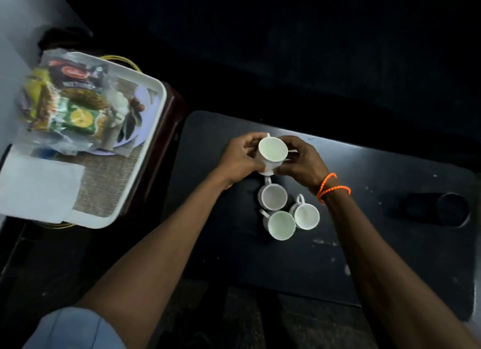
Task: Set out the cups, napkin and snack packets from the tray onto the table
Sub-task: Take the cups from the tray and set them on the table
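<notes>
Both hands — left [238,156], right [299,157] — clasp an upright cup [272,150] just beyond three cups [282,213] standing on the table [390,244].

Open dark desk [390,244] to the right and toward the near edge. Blocked at centre by three cups [282,213] clustered tight, touching. Just beyond them, both hands closed round a stack of cups [272,153]. Farther right, a recessed holder [437,209]. Left, a crowded tray [145,150] with snack packets [67,98] and napkin [36,187].
</notes>
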`<action>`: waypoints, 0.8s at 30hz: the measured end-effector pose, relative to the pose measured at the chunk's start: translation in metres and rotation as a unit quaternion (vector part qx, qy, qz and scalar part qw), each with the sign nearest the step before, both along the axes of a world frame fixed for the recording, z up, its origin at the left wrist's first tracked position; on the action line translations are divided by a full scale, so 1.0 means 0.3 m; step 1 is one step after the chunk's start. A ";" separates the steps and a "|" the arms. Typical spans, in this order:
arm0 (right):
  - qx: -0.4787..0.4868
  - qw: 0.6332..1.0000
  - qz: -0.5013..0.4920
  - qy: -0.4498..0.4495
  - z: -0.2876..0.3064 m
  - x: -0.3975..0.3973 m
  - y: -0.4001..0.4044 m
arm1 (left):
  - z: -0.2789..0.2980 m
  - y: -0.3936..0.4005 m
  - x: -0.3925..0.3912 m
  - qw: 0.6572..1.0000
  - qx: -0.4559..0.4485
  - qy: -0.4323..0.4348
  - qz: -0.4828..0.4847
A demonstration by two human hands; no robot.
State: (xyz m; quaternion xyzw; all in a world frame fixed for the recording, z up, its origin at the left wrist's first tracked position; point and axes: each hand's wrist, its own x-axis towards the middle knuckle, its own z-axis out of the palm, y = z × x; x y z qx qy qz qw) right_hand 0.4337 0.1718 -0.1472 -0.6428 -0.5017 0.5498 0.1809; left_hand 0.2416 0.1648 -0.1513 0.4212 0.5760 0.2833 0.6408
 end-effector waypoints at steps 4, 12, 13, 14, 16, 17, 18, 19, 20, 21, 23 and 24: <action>0.028 0.996 -0.055 -0.063 -0.065 0.100 -0.072 | -0.038 -0.002 0.139 0.998 0.014 0.031 -0.059; 0.045 0.991 -0.082 -0.094 -0.128 0.135 -0.171 | -0.121 -0.040 0.183 0.991 0.019 0.062 -0.119; 0.046 0.992 -0.083 -0.086 -0.126 0.132 -0.177 | -0.124 -0.042 0.183 0.990 0.022 0.076 -0.118; 0.045 0.992 -0.081 -0.082 -0.124 0.130 -0.184 | -0.124 -0.045 0.183 0.988 0.028 0.095 -0.117; 0.044 0.993 -0.074 -0.085 -0.116 0.128 -0.197 | -0.121 -0.056 0.181 0.984 0.037 0.127 -0.120; 0.042 0.993 -0.072 -0.083 -0.112 0.129 -0.204 | -0.118 -0.063 0.180 0.983 0.038 0.135 -0.121; 0.039 0.994 -0.072 -0.078 -0.109 0.130 -0.212 | -0.114 -0.071 0.177 0.982 0.039 0.141 -0.121; 0.038 0.994 -0.072 -0.074 -0.107 0.134 -0.220 | -0.111 -0.080 0.175 0.981 0.041 0.149 -0.117; 0.037 0.994 -0.074 -0.075 -0.105 0.138 -0.229 | -0.106 -0.089 0.174 0.980 0.045 0.161 -0.107; 0.035 0.993 -0.081 -0.079 -0.103 0.143 -0.239 | -0.100 -0.103 0.174 0.979 0.054 0.177 -0.084; 0.025 0.991 -0.107 -0.082 -0.102 0.160 -0.263 | -0.079 -0.146 0.177 0.972 0.086 0.219 -0.001; 0.020 0.990 -0.117 -0.080 -0.102 0.168 -0.277 | -0.062 -0.177 0.182 0.965 0.102 0.236 0.047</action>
